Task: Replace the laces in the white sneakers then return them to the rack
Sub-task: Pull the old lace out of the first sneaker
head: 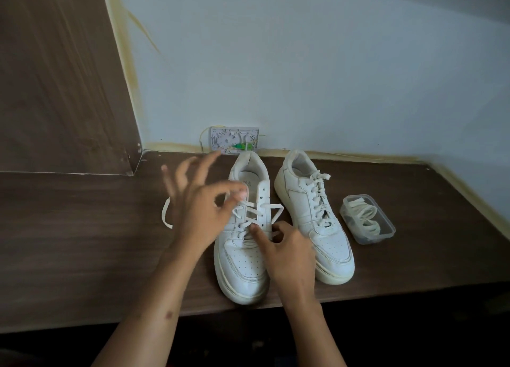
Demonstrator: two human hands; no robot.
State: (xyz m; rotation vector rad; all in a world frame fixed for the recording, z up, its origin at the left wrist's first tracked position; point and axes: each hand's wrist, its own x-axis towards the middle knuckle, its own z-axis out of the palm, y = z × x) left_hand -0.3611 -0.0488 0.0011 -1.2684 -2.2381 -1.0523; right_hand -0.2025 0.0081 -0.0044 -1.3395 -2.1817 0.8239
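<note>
You are pinching the lace (256, 211) of the near white sneaker (242, 245) with your left hand (204, 212), other fingers spread, and gripping it with your right hand (287, 253), both sneakers sitting on the dark wooden shelf (82, 242) against the pale blue wall (303, 63), a clear box (368, 219) of laces lying beside the far sneaker (311, 215).

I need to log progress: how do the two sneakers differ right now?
The left sneaker is laced only partway, its top eyelets empty; the right sneaker is laced to the top. The left hand pinches the left sneaker's lace and the right hand holds it; nothing touches the right sneaker. Both are white, toes toward the camera.
</note>
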